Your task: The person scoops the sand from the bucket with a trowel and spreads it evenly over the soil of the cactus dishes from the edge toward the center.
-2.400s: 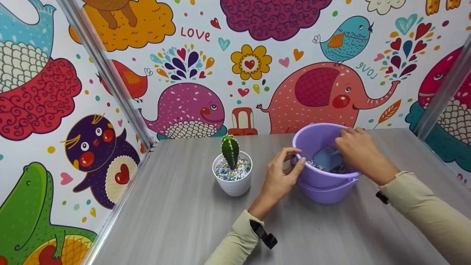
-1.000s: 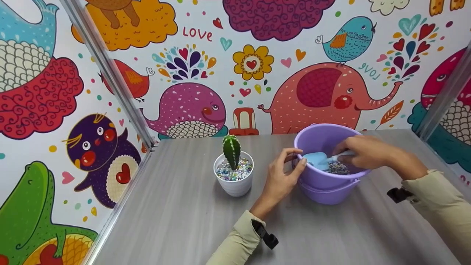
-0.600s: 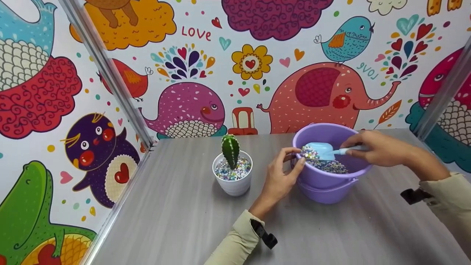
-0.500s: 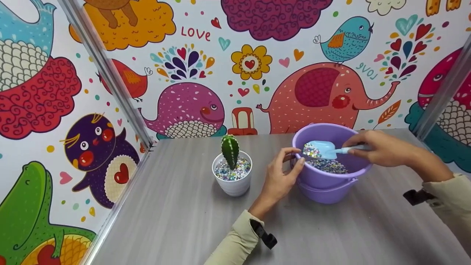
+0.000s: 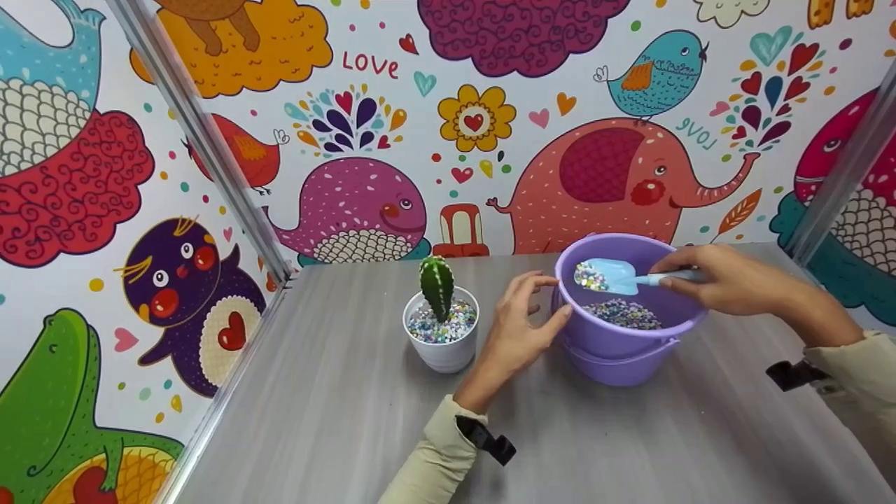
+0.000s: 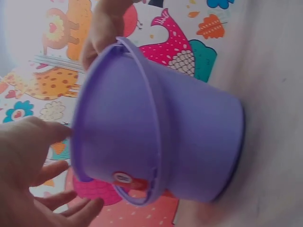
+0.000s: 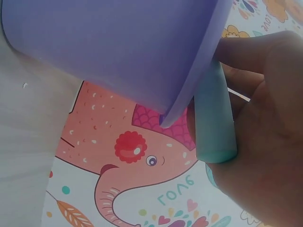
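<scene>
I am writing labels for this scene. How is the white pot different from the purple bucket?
The white pot is smaller than the purple bucket. The white pot holds a green cactus and is filled to its rim with coloured pebbles; the purple bucket holds pebbles only at its bottom. No hand touches the white pot, while the left hand rests against the purple bucket. Both stand upright on the grey table.

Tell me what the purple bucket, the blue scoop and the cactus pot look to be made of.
Purple bucket: likely plastic, matte, with a moulded rim and thin bail handle. Blue scoop: apparently plastic, smooth, one-piece, uniform pastel colour. Cactus pot: white, slightly glossy; plastic or glazed ceramic, cannot tell which.
</scene>
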A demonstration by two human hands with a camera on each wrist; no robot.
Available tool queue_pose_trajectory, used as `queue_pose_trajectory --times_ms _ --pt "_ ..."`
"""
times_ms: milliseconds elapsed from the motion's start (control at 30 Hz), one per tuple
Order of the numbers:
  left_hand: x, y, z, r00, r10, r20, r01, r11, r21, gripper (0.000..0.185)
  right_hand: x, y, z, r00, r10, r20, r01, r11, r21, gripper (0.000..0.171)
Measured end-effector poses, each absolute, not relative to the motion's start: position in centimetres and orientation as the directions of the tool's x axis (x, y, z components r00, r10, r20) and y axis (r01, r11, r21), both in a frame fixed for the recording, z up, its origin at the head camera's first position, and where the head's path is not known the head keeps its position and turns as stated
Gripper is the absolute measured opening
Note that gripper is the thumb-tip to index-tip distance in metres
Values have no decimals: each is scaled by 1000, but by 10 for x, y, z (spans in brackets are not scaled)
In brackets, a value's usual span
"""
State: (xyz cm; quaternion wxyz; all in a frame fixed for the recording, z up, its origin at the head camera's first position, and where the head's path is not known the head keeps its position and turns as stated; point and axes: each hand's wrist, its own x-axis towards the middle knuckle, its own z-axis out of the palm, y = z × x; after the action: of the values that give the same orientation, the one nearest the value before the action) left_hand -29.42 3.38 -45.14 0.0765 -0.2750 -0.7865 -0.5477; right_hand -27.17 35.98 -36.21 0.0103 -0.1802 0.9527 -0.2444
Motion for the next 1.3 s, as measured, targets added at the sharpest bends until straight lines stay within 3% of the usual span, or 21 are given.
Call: queue_pose_trajectory --times_ms 233,567,967,1133,1300 --pt "-284 18 -428 -828 381 411 531 297 794 45 -273 351 -359 -923 -372 98 -373 805 -462 28" --pt "-274 -16 -398 -768 351 536 634 292 716 44 -278 333 -358 -897 -416 148 -436 784 -442 26" --pt "-275 -62 -388 -681 242 691 731 280 623 47 -284 310 -359 -867 -459 197 -498 772 -394 22" --pt "-279 -80 -392 -697 174 696 708 320 629 57 -287 299 -360 -857 -475 201 -515 764 -389 21" --pt "-288 -94 -400 -773 133 621 618 379 689 80 -290 287 -360 -853 -475 218 -523 777 -352 20"
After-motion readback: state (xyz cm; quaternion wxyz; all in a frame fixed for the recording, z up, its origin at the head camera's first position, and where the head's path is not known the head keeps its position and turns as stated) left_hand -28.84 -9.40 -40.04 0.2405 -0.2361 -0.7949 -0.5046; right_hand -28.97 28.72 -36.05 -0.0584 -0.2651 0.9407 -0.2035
